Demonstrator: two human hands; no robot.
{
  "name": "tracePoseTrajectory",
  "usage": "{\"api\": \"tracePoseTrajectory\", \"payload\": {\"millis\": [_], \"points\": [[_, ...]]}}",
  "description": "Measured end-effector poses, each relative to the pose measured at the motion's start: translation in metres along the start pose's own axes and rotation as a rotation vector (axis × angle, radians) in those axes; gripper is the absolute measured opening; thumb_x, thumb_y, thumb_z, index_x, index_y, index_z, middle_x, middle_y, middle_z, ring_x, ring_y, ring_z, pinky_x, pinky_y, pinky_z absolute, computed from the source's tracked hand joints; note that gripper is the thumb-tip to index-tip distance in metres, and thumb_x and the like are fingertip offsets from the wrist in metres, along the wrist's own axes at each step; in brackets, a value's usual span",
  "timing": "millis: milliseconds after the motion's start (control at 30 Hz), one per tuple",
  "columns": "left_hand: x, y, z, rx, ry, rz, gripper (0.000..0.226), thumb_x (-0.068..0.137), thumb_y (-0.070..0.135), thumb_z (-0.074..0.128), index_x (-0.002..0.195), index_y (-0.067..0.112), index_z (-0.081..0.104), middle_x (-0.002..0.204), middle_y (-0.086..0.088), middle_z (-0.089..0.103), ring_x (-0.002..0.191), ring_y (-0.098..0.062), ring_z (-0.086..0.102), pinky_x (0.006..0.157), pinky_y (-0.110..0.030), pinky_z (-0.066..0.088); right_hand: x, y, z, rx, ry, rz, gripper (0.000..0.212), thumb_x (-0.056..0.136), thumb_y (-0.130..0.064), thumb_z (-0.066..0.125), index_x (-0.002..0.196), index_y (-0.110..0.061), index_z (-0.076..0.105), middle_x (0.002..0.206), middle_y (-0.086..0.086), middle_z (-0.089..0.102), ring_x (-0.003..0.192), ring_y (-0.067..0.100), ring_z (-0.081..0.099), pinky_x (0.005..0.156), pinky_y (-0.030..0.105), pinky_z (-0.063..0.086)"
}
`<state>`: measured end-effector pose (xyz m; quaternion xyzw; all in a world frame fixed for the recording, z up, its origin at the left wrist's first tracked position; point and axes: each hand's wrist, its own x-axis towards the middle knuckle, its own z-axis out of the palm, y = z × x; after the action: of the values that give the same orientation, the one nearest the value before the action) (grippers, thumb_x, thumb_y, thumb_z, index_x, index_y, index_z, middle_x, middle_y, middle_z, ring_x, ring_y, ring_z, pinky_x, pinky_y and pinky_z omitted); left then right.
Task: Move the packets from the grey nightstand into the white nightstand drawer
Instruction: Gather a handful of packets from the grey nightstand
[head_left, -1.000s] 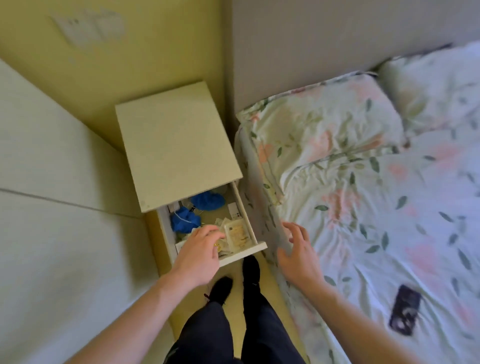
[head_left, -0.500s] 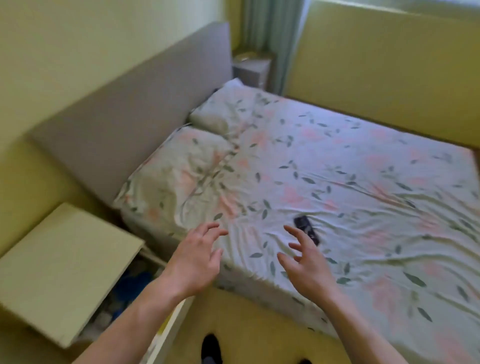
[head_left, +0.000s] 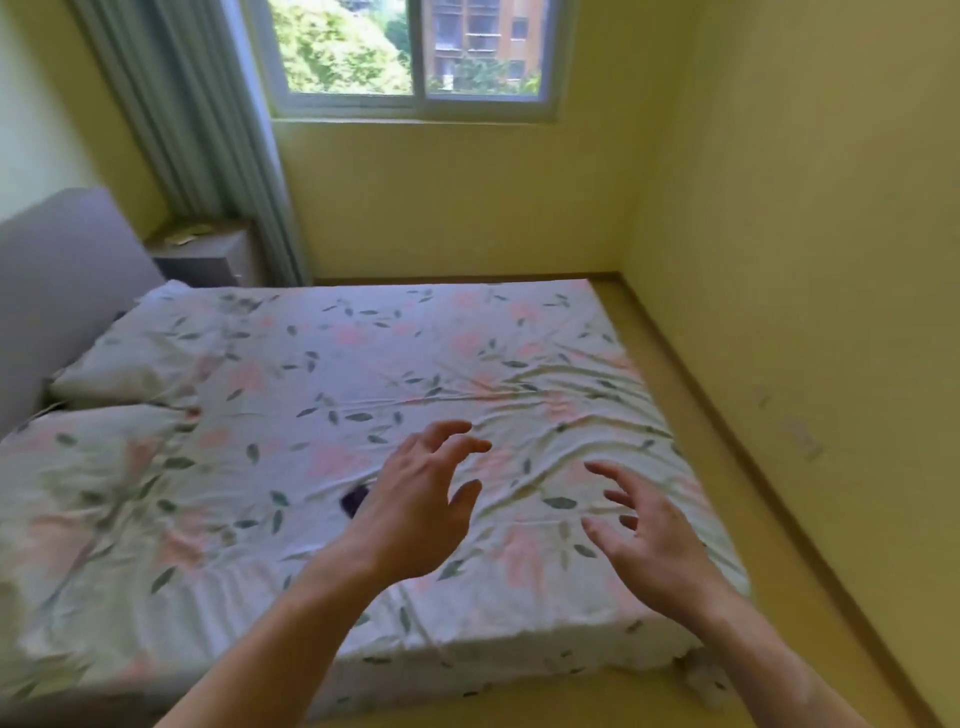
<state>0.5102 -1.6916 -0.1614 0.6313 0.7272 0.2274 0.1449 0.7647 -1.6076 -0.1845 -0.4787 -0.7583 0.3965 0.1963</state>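
The grey nightstand (head_left: 208, 257) stands at the far side of the bed, below the curtain, with a few pale packets (head_left: 186, 235) lying on its top. My left hand (head_left: 415, 506) hovers over the bed with loosely spread fingers and holds nothing. My right hand (head_left: 647, 535) floats to its right, fingers spread, also holding nothing. The white nightstand and its drawer are out of view.
A bed (head_left: 363, 415) with a floral sheet and two pillows (head_left: 140, 358) fills the middle. A dark phone (head_left: 355, 500) lies on the sheet, partly behind my left hand. Grey headboard (head_left: 57, 280) at left, window (head_left: 410, 52) and curtain (head_left: 197, 119) behind, wall at right.
The view has swung right from the white nightstand's open drawer to across the bed. My left hand left the drawer; both hands now hover over the sheet holding nothing.
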Motion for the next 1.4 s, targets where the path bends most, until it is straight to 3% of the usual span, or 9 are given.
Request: {"api": "tracePoseTrajectory", "payload": {"millis": [233,500,633,800,967,1200,1400], "points": [[0.088,0.107,0.063,0.055,-0.095,0.157,0.041,0.102,0.039,0.053,0.143,0.044,0.047,0.158,0.021,0.03,0.145,-0.011,0.032,0.12,-0.036,0.031,0.009,0.071,-0.127,0.019,0.1,0.038,0.051,0.097,-0.034,0.066,0.142,-0.047,0.046,0.144,-0.024,0.046,0.132,-0.001,0.045,0.107,0.028,0.043],[0.219,0.194,0.143,0.073,-0.145,0.244,0.045,0.101,0.041,0.056,0.144,0.044,0.046,0.159,0.021,0.029,0.146,-0.007,0.031,0.12,-0.029,0.028,0.058,0.168,-0.259,-0.008,0.202,0.123,0.051,0.097,-0.041,0.065,0.142,-0.05,0.043,0.136,-0.029,0.042,0.13,-0.002,0.042,0.112,0.03,0.041],[0.295,0.247,0.195,0.049,-0.18,0.265,0.043,0.1,0.041,0.056,0.142,0.047,0.046,0.158,0.021,0.03,0.145,-0.01,0.034,0.12,-0.037,0.032,0.08,0.213,-0.333,0.018,0.249,0.201,0.05,0.098,-0.036,0.066,0.141,-0.05,0.045,0.136,-0.026,0.043,0.13,0.0,0.042,0.107,0.026,0.04],[0.378,0.353,0.253,0.004,-0.229,0.36,0.044,0.101,0.036,0.056,0.143,0.043,0.047,0.157,0.018,0.032,0.146,-0.01,0.031,0.12,-0.034,0.03,0.088,0.269,-0.428,0.011,0.347,0.284,0.047,0.097,-0.033,0.067,0.136,-0.051,0.047,0.126,-0.027,0.043,0.121,0.003,0.043,0.096,0.024,0.038],[0.444,0.449,0.31,-0.018,-0.238,0.408,0.046,0.1,0.036,0.057,0.144,0.042,0.046,0.156,0.019,0.032,0.142,-0.01,0.035,0.119,-0.034,0.032,0.119,0.34,-0.513,0.006,0.385,0.265,0.047,0.095,-0.03,0.07,0.133,-0.052,0.051,0.134,-0.028,0.05,0.126,-0.005,0.048,0.106,0.027,0.042],[0.517,0.514,0.375,0.011,-0.168,0.235,0.048,0.101,0.035,0.058,0.146,0.043,0.043,0.159,0.019,0.029,0.147,-0.009,0.028,0.12,-0.031,0.026,0.197,0.437,-0.614,-0.004,0.236,0.17,0.057,0.095,-0.029,0.07,0.146,-0.043,0.048,0.146,-0.03,0.044,0.135,-0.005,0.044,0.117,0.027,0.037],[0.546,0.516,0.377,0.038,-0.07,0.031,0.051,0.101,0.038,0.058,0.147,0.047,0.038,0.163,0.019,0.018,0.151,-0.012,0.024,0.123,-0.035,0.028,0.29,0.465,-0.67,-0.04,0.084,0.051,0.056,0.094,-0.03,0.071,0.145,-0.042,0.049,0.149,-0.026,0.045,0.137,-0.003,0.043,0.119,0.029,0.036]]}}
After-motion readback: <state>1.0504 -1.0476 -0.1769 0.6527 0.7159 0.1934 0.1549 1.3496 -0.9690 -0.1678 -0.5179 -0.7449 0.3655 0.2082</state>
